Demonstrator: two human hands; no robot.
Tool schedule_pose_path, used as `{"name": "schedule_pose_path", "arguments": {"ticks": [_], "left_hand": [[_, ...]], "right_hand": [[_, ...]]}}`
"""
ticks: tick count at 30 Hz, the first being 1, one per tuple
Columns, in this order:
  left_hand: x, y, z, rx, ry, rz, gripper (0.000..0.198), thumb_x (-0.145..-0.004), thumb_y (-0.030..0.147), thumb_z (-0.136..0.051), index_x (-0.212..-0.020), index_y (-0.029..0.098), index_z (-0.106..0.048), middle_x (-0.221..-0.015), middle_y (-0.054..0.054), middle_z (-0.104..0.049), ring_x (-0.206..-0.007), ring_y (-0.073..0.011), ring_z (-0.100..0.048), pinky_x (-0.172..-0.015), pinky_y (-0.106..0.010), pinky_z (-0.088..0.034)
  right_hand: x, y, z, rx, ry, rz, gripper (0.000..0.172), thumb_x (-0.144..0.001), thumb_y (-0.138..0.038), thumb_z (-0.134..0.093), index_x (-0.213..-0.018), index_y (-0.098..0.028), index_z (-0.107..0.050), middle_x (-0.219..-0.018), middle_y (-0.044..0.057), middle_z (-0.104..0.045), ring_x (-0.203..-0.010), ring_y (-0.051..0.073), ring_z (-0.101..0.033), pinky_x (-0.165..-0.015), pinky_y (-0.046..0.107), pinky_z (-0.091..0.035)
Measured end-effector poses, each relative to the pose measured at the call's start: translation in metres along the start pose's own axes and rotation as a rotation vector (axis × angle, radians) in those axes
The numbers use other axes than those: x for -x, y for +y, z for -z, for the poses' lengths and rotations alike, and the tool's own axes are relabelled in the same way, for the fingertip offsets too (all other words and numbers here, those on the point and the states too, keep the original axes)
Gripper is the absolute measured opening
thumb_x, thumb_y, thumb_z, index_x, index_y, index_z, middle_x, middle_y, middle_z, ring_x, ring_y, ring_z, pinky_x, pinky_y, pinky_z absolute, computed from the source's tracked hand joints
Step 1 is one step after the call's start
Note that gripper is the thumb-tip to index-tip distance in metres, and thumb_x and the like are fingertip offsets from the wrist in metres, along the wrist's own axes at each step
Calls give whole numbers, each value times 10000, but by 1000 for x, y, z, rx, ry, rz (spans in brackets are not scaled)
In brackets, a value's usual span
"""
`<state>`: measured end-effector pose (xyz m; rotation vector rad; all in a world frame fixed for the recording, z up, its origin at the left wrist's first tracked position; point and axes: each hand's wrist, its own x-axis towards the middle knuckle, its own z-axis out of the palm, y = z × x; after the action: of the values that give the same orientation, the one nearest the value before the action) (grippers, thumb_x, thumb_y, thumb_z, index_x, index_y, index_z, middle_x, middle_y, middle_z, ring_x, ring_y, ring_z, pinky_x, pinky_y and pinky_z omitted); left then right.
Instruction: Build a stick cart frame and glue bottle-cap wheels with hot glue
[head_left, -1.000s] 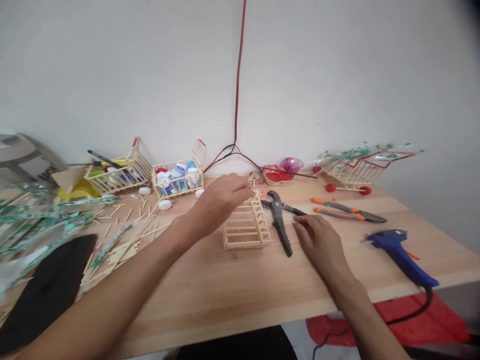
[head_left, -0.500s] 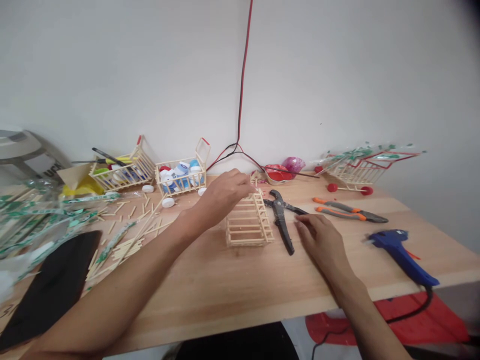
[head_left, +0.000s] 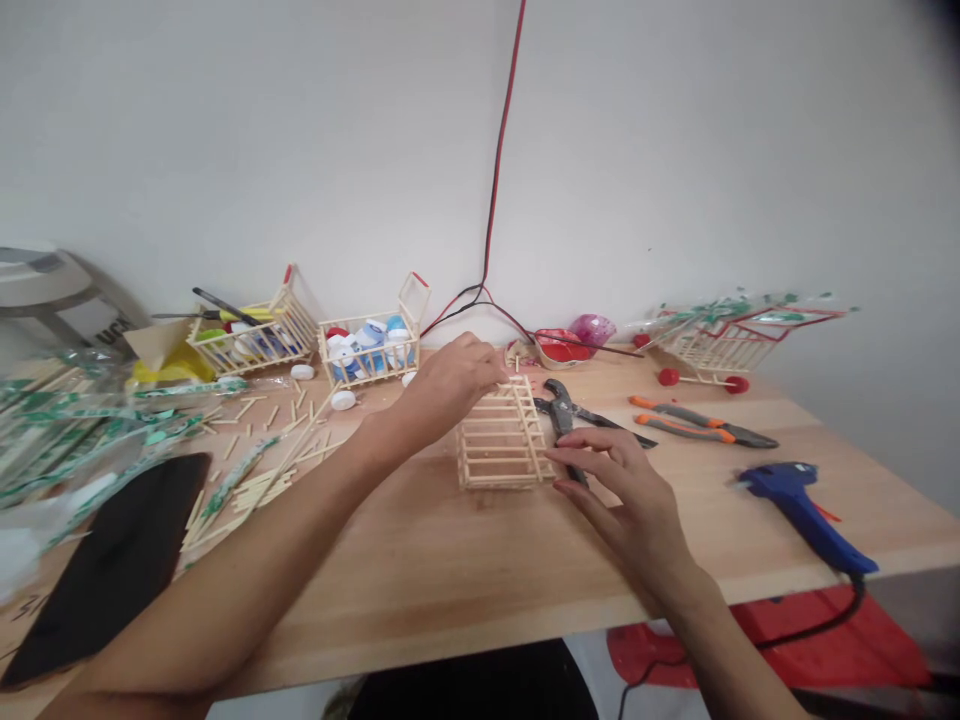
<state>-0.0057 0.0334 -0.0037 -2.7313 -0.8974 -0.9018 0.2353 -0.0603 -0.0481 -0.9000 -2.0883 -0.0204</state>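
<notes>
A small basket frame of thin wooden sticks [head_left: 501,452] rests on the table in front of me. My left hand [head_left: 466,372] reaches over its far left side, fingers bent down and closed on the far edge; their tips are partly hidden. My right hand [head_left: 626,490] is beside the basket's right side with fingers apart, the tips at or very near its near right corner. Beneath and behind those fingers lie black-handled pliers [head_left: 561,408], partly covered by the hand.
Two stick carts, one with bottle caps [head_left: 367,350], stand at the back left, near loose sticks [head_left: 259,490] and a black phone-like slab [head_left: 112,560]. On the right are orange-grey pliers [head_left: 686,420], a blue glue gun [head_left: 810,515] and a red-trimmed cart [head_left: 727,345].
My right hand has moved left from beside the black pliers to the basket's right side, its fingers spreading. My left hand stays at the basket's far edge. The view has shifted slightly.
</notes>
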Motion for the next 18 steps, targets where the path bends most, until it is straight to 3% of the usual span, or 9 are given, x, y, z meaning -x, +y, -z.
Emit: {"name": "schedule_pose_path", "arguments": {"ticks": [9,18], "left_hand": [[-3,4,-7,-25,-53,-123,205,-950,135,-523,-906,169,-720,-851,-54,-684,-836,-175,-541,-785,-297,-425],[-2,7,-10,-16,-84,-103,235,-925,66,-503,-832,155,-699,-804,-51,-672,-824,-177,-526,-778,-300,-413]], "right_hand": [[-1,3,-8,31,-34,-8,219,-894,-171,-652,-1103,-233,-644,-1051,73,-635,-1004,219,-581,-873,406,-479],[-1,0,-8,-5,-57,-78,222,-907,-171,-617,-1121,-225,-638,-1078,80,-637,-1062,233,-572,-922,424,-460]]}}
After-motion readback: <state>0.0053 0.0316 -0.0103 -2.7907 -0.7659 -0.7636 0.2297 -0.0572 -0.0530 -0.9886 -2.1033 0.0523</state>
